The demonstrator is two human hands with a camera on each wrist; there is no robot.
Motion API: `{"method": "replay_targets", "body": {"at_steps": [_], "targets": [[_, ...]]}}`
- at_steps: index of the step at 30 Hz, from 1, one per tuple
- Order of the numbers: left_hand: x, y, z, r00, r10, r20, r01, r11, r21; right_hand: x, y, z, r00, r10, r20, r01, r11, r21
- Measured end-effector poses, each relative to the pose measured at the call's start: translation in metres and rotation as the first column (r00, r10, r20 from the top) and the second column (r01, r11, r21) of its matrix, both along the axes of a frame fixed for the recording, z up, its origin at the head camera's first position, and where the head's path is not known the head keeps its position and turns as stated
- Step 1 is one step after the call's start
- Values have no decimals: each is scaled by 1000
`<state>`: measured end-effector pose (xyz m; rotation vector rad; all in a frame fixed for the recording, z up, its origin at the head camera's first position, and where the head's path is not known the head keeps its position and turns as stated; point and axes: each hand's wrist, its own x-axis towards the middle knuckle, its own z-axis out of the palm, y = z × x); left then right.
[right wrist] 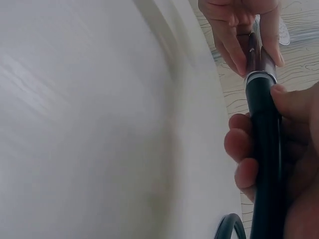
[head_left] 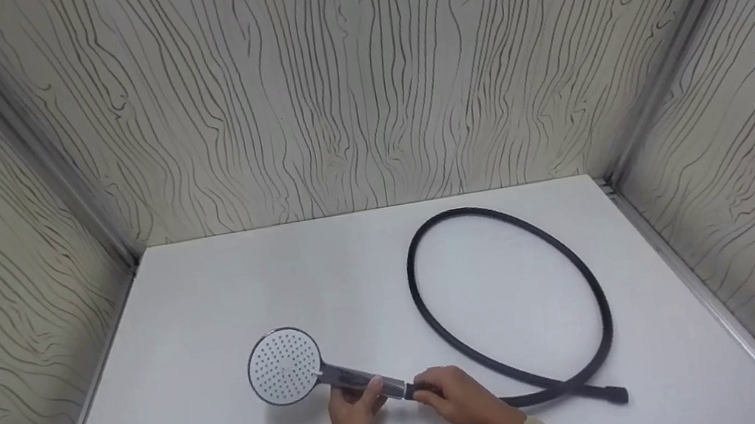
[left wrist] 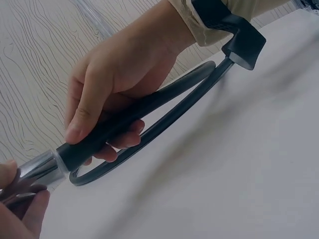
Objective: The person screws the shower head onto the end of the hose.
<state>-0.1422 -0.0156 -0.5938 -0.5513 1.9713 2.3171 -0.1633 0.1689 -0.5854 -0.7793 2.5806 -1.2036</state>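
My left hand (head_left: pixel 356 417) grips the grey handle of a shower head (head_left: pixel 285 366), whose round white nozzle plate faces up at the left. In my right hand (head_left: pixel 459 398) is one end of a black shower hose (head_left: pixel 606 312), with the thumb and fingers curled round its end fitting (right wrist: pixel 260 92). That fitting meets the bottom of the shower head's handle (right wrist: pixel 261 62) in line, right at the silvery collar. From the right hand, the hose runs off to the right in a large loop on the white table.
The hose's free end (head_left: pixel 616 395) lies at the right of the white table (head_left: pixel 208 282), past where the hose crosses itself. Wood-grain patterned panels (head_left: pixel 350 81) stand behind and on both sides, with grey metal strips (head_left: pixel 687 31) at the corners.
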Motion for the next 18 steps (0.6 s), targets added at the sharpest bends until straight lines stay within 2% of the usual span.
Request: {"method": "replay_targets", "body": {"at_steps": [4,8,12,15,18], "targets": [[0,3,0,999,42,12,-42,999,7,2,-4,-4,998,-58,-40,57,998,-11],[0,4,-1,999,49,18,-49,999,12,5,-7,-6,983,-125,-135,124,992,-16],[-1,2,1,999,36,39,-36,999,22,6,-6,-6,973,-103,-206,103,995,-12],[-1,1,2,999,20,50,-21,1000,15,4,-4,-4,987,-37,-157,41,999,20],[0,0,2,998,25,59,-25,1000,0,2,-3,-3,998,5,-61,-2,999,41]]}}
